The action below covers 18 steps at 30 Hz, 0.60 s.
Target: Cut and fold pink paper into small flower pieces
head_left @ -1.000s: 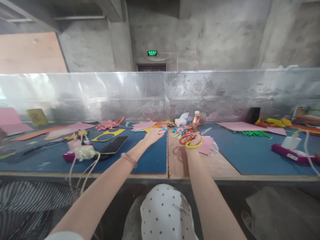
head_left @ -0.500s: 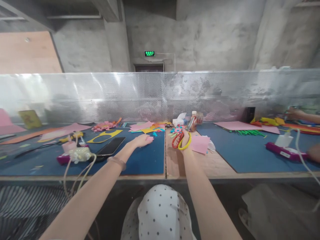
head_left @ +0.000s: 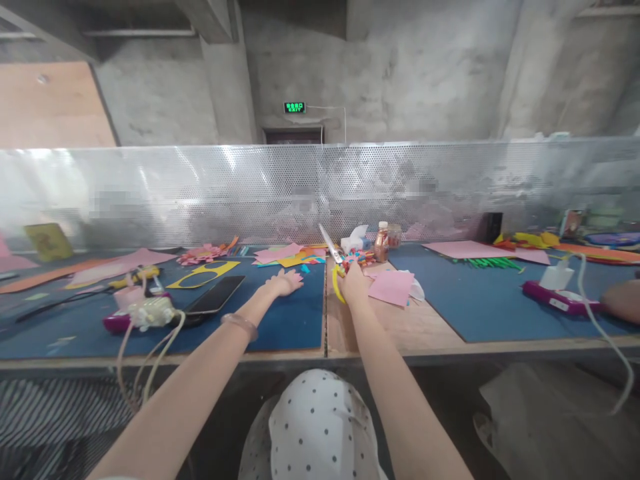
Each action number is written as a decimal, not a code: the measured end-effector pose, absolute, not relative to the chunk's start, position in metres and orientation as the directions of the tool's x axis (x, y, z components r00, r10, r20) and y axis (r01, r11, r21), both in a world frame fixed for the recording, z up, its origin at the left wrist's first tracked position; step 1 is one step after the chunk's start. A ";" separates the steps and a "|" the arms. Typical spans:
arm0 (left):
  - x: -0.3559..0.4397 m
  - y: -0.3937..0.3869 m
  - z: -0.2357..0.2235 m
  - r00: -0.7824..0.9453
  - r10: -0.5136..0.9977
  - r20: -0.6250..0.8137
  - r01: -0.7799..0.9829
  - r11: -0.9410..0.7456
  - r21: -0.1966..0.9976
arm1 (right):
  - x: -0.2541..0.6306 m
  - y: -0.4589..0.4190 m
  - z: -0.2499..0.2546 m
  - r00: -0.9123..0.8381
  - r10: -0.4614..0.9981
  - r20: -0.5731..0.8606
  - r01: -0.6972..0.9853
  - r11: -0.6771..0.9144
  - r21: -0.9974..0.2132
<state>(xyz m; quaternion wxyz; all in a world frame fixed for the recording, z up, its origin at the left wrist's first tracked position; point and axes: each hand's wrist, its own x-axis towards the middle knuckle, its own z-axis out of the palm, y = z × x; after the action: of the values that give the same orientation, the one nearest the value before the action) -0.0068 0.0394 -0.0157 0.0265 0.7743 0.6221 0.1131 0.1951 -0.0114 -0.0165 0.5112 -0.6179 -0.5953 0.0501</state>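
My right hand [head_left: 353, 283] is closed round the yellow and red handles of a pair of scissors [head_left: 332, 251], whose blades point up and to the left over the table. My left hand [head_left: 286, 281] lies flat with fingers stretched out on the blue mat [head_left: 280, 320]; a small pink scrap may sit under the fingertips, but it is too small to tell. A pink paper sheet [head_left: 391, 287] lies just right of my right hand. A colourful paper flower [head_left: 361, 257] sits behind that hand.
A black phone [head_left: 216, 295] and a pink glue gun with a white cable [head_left: 145, 315] lie to the left. A copper glitter bottle [head_left: 382, 242], tissue and paper scraps [head_left: 285, 254] stand near the perforated metal screen [head_left: 200, 193]. Another person's arm [head_left: 620, 300] rests at the right edge.
My right hand lifted the scissors off the pink sheet and turned them so the blades point up. My left hand drew back slightly and flattened on the mat.
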 end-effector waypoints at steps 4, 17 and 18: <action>-0.016 0.037 -0.019 0.060 0.981 0.187 0.986 -0.088 0.143 | 0.189 -0.018 -0.016 0.204 0.823 0.530 0.900 0.055 -0.432; -0.047 0.040 -0.013 0.142 0.914 0.381 0.944 -0.240 0.226 | 0.193 -0.022 -0.014 0.190 0.901 0.389 0.934 -0.045 -0.354; -0.048 0.040 -0.012 0.136 0.914 0.383 0.945 -0.235 0.227 | 0.194 -0.022 -0.014 0.187 0.903 0.387 0.935 -0.044 -0.351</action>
<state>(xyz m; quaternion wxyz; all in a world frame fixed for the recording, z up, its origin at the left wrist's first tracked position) -0.0481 0.0397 -0.0124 -0.0347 0.7528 0.6173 0.2259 0.1935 -0.0224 -0.0138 0.2697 -0.7217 -0.6368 -0.0300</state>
